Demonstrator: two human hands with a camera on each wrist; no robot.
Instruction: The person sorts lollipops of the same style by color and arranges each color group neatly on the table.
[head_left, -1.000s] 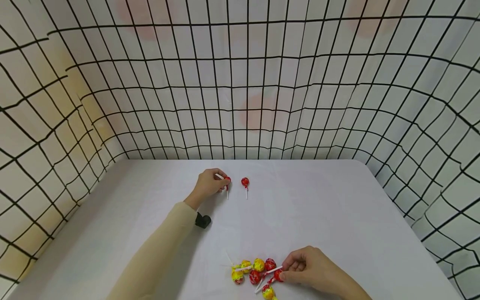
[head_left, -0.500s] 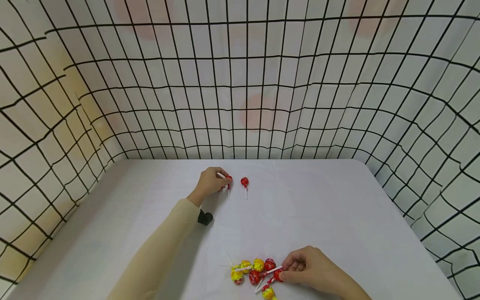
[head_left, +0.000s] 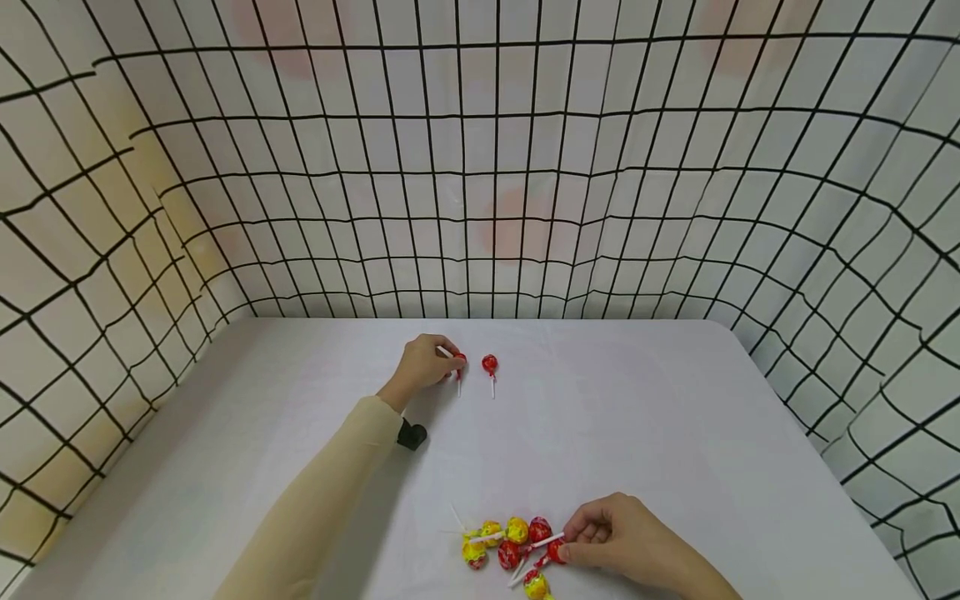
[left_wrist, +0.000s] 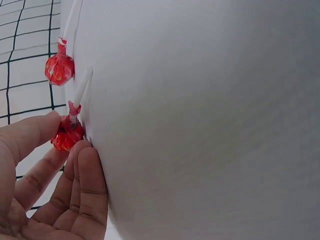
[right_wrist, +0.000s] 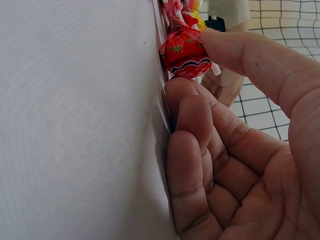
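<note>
Red lollipops [right_wrist: 185, 52] (1 visibly strawberry-printed), yellow lollipops [head_left: 517, 530], white tabletop [head_left: 637, 433], black-gridded netting [head_left: 464, 173]

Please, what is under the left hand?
A red lollipop, pinched by the left hand, its white stick poking out. The hand covers part of the lollipop's head; from the head camera, the tabletop directly beneath the hand is also hidden.

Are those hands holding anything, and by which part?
Yes: the left hand holds one red lollipop by its wrapped head, and the right hand holds another red lollipop, also by its wrapped head.
</note>
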